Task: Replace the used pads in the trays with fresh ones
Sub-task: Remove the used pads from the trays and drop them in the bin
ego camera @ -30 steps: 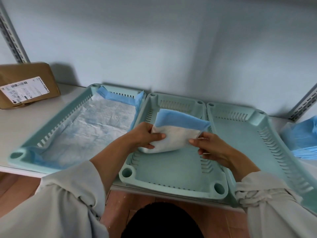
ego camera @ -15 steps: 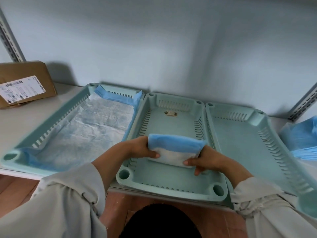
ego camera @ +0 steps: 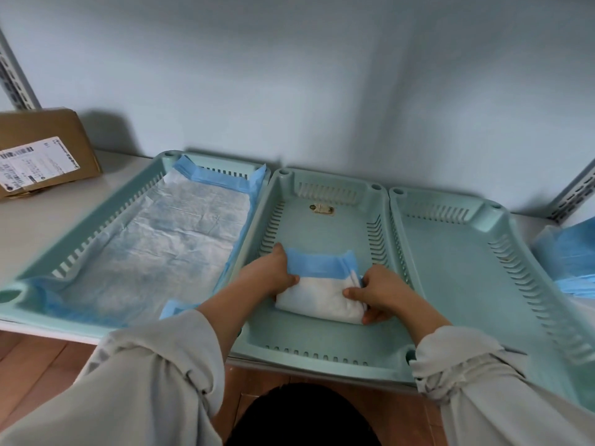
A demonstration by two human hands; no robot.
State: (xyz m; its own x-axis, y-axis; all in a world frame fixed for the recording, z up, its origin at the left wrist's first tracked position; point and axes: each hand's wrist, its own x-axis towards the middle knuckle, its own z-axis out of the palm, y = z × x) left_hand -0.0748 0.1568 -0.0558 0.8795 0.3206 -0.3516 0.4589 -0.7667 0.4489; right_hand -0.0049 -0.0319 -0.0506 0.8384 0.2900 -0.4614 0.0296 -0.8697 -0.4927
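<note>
1. Low in the centre of the frame, a folded pad, white with a blue band along its far edge, lies on the floor of the middle tray, in its near half.
2. At the pad's left end, the left hand grips it, fingers curled round the edge and the thumb pressed on the white top.
3. At the pad's right end, the right hand holds it the same way, thumb on top and fingers tucked under the near corner.
4. Left of centre, the left tray is lined with an opened pad, its blue border riding up the walls.
5. Right of centre, the right tray touches the middle tray and has a bare floor.
6. At the far right edge a stack of blue pads sits beside that tray.
7. In the upper left a cardboard box with a white label rests on the white shelf.
8. A small tag sits on the middle tray's floor near its far wall.
</note>
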